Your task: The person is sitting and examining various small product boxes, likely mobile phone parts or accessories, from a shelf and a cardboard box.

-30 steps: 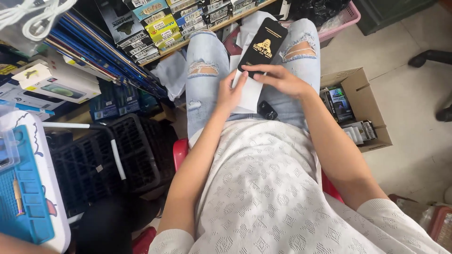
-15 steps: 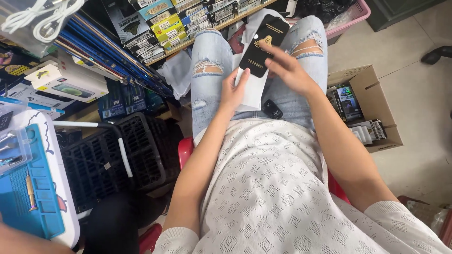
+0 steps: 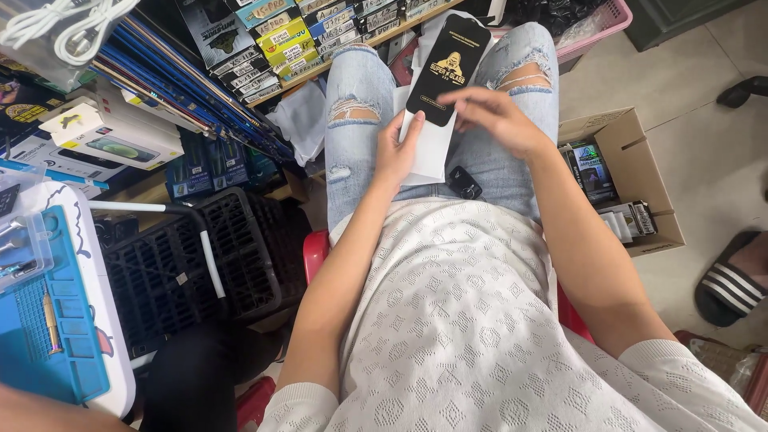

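The left hand [image 3: 398,150] grips the lower edge of a white sleeve [image 3: 426,152] that lies on the lap, fingers curled around its side. A black packet [image 3: 448,68] with gold print stands partly out of the sleeve's top, slanting up over the knees of the torn jeans [image 3: 352,120]. The right hand [image 3: 500,120] rests on the packet's right edge with its fingers stretched along it; whether it pinches the packet or only touches it is hard to tell from this angle. A small black object [image 3: 464,182] lies on the lap just below the sleeve.

The person sits on a red stool [image 3: 314,250]. To their right, on the floor, an open cardboard box [image 3: 640,172] holds small packages. A striped slipper [image 3: 732,280] lies beyond it. To the left stands a black crate [image 3: 216,256], and at the left edge a blue mat [image 3: 48,336] lies on a white worktop [image 3: 112,360]. Above, a shelf [image 3: 296,36] carries rows of small coloured boxes, and white cables [image 3: 64,20] hang in the top corner.
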